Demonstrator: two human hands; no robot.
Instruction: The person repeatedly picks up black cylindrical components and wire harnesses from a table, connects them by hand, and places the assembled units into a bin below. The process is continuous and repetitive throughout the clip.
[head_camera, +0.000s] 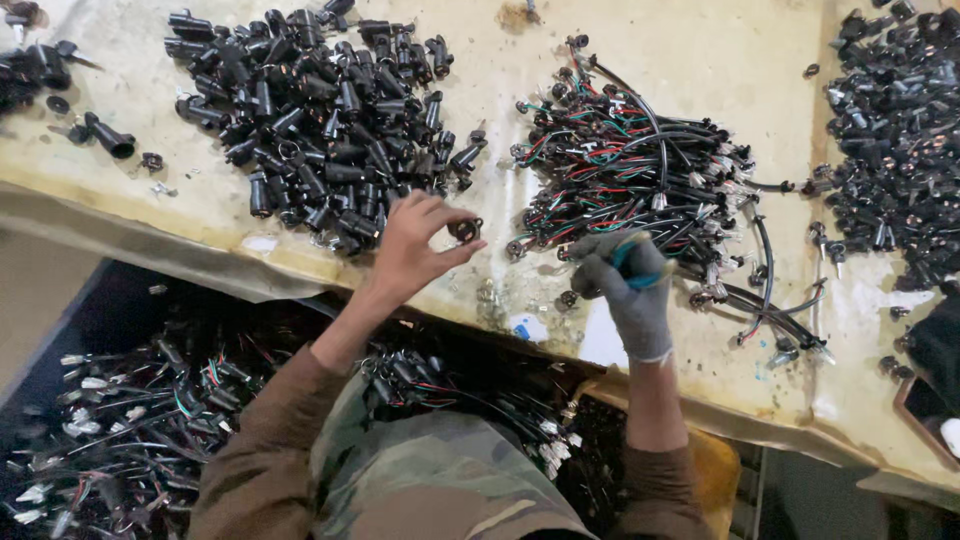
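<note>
A small black ring-shaped part (465, 229) is pinched between thumb and fingertips of the bare left hand (415, 245), just above the surface (700, 60) edge. Beside it, the gloved right hand (625, 280) is closed on a teal-handled tool (632, 262). Beyond the left hand lies a heap of black housings (320, 110); beyond the right, a tangle of wired connectors (630, 160).

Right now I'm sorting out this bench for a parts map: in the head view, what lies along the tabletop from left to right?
Small group of black parts → big pile of black plastic sleeves → bare left hand pinching a small black ring → tangle of wired sockets → heap of black parts.
</note>
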